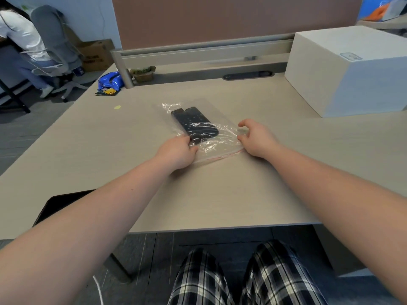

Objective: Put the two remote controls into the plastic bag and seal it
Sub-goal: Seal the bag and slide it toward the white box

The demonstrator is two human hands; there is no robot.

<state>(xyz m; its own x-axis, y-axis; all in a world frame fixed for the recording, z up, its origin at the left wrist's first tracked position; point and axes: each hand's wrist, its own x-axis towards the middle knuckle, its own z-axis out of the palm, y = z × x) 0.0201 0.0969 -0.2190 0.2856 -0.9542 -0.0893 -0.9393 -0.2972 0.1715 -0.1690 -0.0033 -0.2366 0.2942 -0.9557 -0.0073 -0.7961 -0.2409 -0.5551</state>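
Two black remote controls (193, 123) lie side by side inside a clear plastic bag (217, 142) flat on the desk. The bag's mouth, edged by a red zip strip (222, 156), faces me. My left hand (178, 151) pinches the bag's near left corner by the remotes' near ends. My right hand (256, 138) rests at the bag's near right corner, thumb and fingers curled and touching the plastic. Whether the strip is pressed together I cannot tell.
A large white box (352, 69) stands at the right back of the desk (220, 194). A blue snack packet (110, 81) and a small plant pot (143, 73) sit at the back left by the partition. A person sits on an office chair far left.
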